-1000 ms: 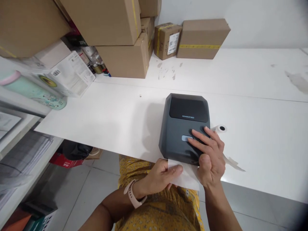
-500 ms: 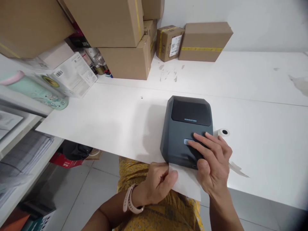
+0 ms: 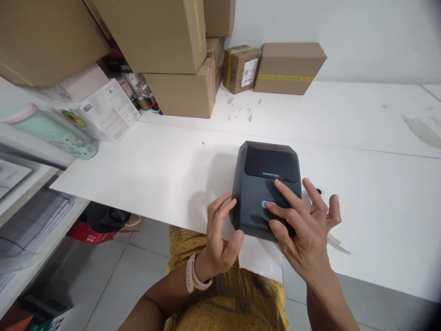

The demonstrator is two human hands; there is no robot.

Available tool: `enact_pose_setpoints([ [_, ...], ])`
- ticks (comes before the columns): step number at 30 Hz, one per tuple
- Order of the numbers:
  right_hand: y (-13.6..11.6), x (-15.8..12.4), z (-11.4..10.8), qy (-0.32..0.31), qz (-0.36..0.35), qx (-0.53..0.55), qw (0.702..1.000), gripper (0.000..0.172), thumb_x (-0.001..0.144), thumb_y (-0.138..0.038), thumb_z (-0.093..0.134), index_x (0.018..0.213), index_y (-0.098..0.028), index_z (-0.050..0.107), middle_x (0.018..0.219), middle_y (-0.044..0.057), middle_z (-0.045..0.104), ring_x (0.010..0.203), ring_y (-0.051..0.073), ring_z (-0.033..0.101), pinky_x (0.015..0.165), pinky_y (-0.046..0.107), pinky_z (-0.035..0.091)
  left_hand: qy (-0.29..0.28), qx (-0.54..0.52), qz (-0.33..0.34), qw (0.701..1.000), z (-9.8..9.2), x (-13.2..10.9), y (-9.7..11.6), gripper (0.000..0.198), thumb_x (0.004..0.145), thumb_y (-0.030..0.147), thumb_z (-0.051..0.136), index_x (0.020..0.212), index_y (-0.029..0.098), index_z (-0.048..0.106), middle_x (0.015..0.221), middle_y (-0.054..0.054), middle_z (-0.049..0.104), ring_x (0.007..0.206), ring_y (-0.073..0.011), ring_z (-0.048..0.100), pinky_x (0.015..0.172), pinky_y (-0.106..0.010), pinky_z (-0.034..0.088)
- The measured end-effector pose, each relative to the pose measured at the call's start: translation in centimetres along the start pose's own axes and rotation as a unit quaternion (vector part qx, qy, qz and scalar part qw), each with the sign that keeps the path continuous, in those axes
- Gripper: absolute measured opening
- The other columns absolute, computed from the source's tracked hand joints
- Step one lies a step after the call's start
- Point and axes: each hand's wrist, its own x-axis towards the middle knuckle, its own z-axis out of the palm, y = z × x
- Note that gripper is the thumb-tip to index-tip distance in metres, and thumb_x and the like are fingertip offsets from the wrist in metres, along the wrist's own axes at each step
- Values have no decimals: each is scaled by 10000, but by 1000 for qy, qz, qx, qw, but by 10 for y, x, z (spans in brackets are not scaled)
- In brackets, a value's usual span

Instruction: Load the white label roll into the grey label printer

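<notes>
A dark grey label printer (image 3: pixel 255 193) with a black window on top stands near the front edge of the white table. My right hand (image 3: pixel 306 230) lies over its right front part, fingers spread, with a fingertip on the light blue-grey button (image 3: pixel 268 204). At the printer's left side is my left hand (image 3: pixel 220 234), its fingers apart and their tips touching or very near the casing. White paper (image 3: pixel 260 257) sticks out below the printer's front and hangs past the table edge. Partly behind my right hand is a small white roll (image 3: pixel 319 191) with a dark core.
Cardboard boxes (image 3: pixel 179 87) are stacked at the back left, and two smaller boxes (image 3: pixel 289 69) stand against the wall. A mint green bottle (image 3: pixel 55 133) and a white box (image 3: pixel 103 110) are at the left. A paper scrap (image 3: pixel 337 243) lies right of my hand.
My left hand has let go of the paper, opened and moved up to the printer's left side. My right hand's fingers have spread, one fingertip staying on the button.
</notes>
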Motion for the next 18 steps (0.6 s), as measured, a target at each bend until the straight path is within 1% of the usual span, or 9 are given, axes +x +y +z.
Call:
enact_pose_setpoints([
  [2,-3,-4,-1,6,4,-16,1000,221,1026,-365,509,1082,-257,693,1486,28,610,1536,331,327,1235,625,75,-31,-4,-9,999,5,-2,-1,670,984,348,532,1594,208,295,1621,-182,341,1496,-344,360,1200,-553,372],
  [4,-6,-7,-2,24,-4,-43,999,249,1025,-386,511,1137,-261,695,1507,29,591,1537,327,326,1241,607,74,-49,-4,-5,999,7,-6,-2,736,981,362,548,1623,219,217,1652,-180,297,1524,-347,320,1221,-562,348],
  [6,-9,-6,-4,35,-19,-73,997,277,1024,-408,511,1163,-256,695,1512,32,587,1539,329,319,1245,598,56,-56,2,-2,998,7,-8,-3,763,974,370,567,1628,230,199,1659,-177,287,1528,-351,313,1227,-575,336],
  [8,-10,-1,-6,22,-34,-91,995,275,1022,-414,516,1134,-242,700,1499,36,600,1541,337,318,1244,602,45,-58,7,-4,998,5,-8,-4,774,967,377,585,1626,241,203,1659,-175,292,1523,-358,319,1224,-593,336],
  [11,-8,9,-6,2,-59,-73,996,189,1011,-368,553,1013,-239,691,1441,25,650,1524,340,363,1239,615,74,-60,8,-5,998,4,-6,-5,816,945,399,626,1625,251,200,1662,-177,285,1522,-374,317,1222,-619,331],
  [13,-4,12,-5,0,-68,-45,997,138,1001,-328,572,973,-240,674,1407,19,677,1515,332,387,1240,621,93,-62,-2,-15,998,6,-4,-7,865,923,410,666,1627,261,186,1674,-174,259,1535,-379,294,1234,-624,312],
  [16,1,7,0,13,-55,-14,998,121,997,-292,569,1023,-247,678,1402,27,679,1517,323,387,1244,633,101,-69,-43,-64,995,10,-4,-10,940,899,427,714,1634,275,148,1694,-166,216,1555,-370,266,1256,-600,294],
  [18,3,-3,3,17,-25,9,999,185,1003,-297,541,1107,-267,691,1512,33,586,1542,333,335,1240,657,116,-66,-64,-95,991,13,-5,-13,976,884,447,736,1637,283,138,1696,-161,219,1559,-365,266,1265,-585,289],
])
